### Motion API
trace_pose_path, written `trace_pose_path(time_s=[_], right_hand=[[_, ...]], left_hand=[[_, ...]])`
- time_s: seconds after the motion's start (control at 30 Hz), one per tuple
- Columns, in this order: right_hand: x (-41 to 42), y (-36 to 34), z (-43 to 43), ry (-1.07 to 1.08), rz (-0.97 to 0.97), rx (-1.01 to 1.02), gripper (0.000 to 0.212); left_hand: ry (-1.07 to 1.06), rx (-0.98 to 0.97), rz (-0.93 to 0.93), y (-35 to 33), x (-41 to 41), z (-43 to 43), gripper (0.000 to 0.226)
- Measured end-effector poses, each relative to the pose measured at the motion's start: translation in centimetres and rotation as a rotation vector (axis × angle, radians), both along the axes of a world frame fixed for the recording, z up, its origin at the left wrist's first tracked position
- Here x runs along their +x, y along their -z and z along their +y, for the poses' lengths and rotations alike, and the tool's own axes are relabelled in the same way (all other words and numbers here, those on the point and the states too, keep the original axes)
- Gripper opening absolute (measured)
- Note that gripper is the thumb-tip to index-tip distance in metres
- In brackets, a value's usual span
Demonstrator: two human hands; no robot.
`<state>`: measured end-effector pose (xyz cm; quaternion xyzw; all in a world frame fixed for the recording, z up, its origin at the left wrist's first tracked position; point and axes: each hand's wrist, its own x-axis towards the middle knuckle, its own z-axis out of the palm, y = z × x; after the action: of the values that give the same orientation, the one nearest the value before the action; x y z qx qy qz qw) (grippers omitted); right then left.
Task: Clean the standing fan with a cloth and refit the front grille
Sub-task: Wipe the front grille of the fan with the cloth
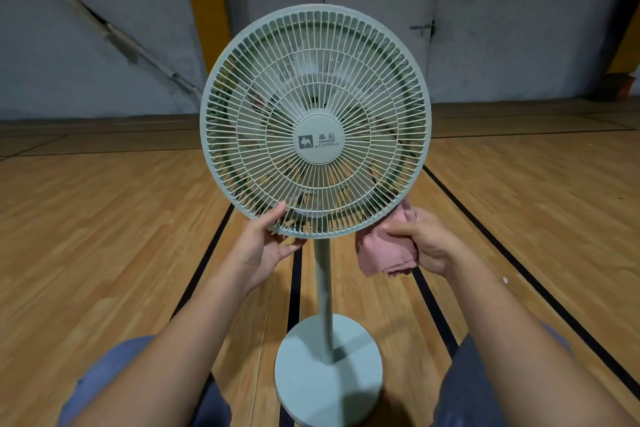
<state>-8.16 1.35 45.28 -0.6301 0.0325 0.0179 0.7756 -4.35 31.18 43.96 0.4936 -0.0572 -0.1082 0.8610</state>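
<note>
Left hand (261,243) grips round ribbed grille (315,121); right hand (424,243) holds crumpled pink cloth (384,250).

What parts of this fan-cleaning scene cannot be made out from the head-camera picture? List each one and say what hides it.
- Blades and motor: head view, blurred behind the front grille.
- Back of the fan head: hidden by the grille.
- Near rim of the base: cut off by the bottom edge.
- Fingertips of the right hand: buried in the pink cloth.
- Whether the left hand is unclipping the rim: too small to tell.

Wood floor (104,236) (black lines), grey wall (69,45).
</note>
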Motion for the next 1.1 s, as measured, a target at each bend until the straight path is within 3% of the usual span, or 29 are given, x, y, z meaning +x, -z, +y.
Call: trace_pose_path(time_s=[0.07,0.17,0.27,0.47,0.6,0.67,0.77,0.87,1.0,1.1], right_hand=[[-0.2,0.2,-0.3,-0.011,0.088,-0.147,0.018],[0.0,1.3,0.3,0.053,0.173,-0.314,0.017],[0.6,2.0,1.6,0.132,0.213,-0.280,0.018],[1.2,3.2,4.8,0.129,0.343,-0.086,0.019],[0.5,4.2,7.2,0.082,0.412,-0.004,0.024],[0.5,4.0,7.8,0.080,0.378,0.005,0.023],[0.6,3.2,8.4,0.067,0.297,-0.063,0.015],[0.4,3.9,8.8,0.100,0.124,-0.252,0.011],[0.0,5.6,9.1,0.111,0.029,-0.357,0.024],[0.1,5.7,9.0,0.056,0.092,-0.439,0.041]], left_hand=[[0.002,0.024,0.014,0.0,0.1,0.1,0.038],[0.012,0.060,0.044,0.6,0.4,0.8,0.075],[0.042,0.127,0.063,2.1,0.2,0.9,0.091],[0.165,0.411,0.136,5.9,-0.7,-0.4,0.039],[0.182,0.575,0.126,6.4,-1.1,-2.1,0.041],[0.220,0.530,0.154,6.2,-1.1,-2.4,0.040],[0.265,0.313,0.200,5.6,-0.6,-2.8,0.039],[0.142,0.310,0.155,6.0,0.3,-3.3,0.036],[0.073,0.331,0.140,7.2,0.4,-3.5,0.023],[0.077,0.330,0.131,7.3,0.0,-3.4,0.017]])
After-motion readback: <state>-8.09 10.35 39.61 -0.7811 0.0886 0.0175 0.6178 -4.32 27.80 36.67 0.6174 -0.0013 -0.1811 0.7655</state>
